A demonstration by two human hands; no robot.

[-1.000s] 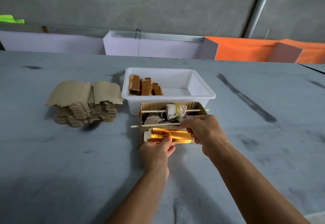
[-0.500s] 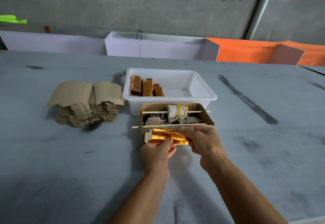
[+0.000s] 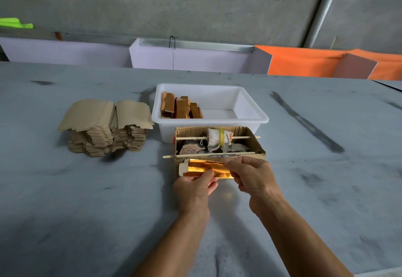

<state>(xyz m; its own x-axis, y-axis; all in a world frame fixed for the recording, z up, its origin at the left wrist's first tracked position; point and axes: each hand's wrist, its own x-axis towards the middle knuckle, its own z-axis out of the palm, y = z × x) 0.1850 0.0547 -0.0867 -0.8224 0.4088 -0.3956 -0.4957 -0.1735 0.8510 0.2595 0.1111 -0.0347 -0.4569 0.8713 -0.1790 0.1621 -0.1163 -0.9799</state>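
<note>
Nearest me, both forearms come in from the bottom edge over the grey counter (image 3: 87, 211). My left hand (image 3: 194, 190) grips the near edge of the carton (image 3: 203, 168), a small card piece lying open with its gold foil lining facing up. The thumb presses on the foil at the near rim, and the other fingers are curled underneath, out of sight. My right hand (image 3: 254, 178) pinches the carton's right end. Its fingers (image 3: 233, 163) are bent over that end and hide it, with the forefinger reaching along the far edge. So the carton sits between the two hands, clamped by both, and its white flap sticks out free to the left. I cannot tell whether it rests on the counter or is held just off it. A gold glow shows on the counter below it. Just behind the carton stands an open cardboard box (image 3: 258, 149). Two sticks (image 3: 195, 156) run lengthwise through its end walls. The farther stick carries a cloth roll (image 3: 217, 138) banded with yellow tape, and rags lie under it. Right behind the box is a white tub (image 3: 250, 111), with brown folded pieces (image 3: 180, 108) standing in its left end. To the left of the tub, apart from it, is a stack of flat tan blanks (image 3: 104, 126). At the counter's far edge there are lilac panels (image 3: 195, 59) and orange ones (image 3: 304, 63), then a concrete wall with a slanting pipe (image 3: 322, 9).
</note>
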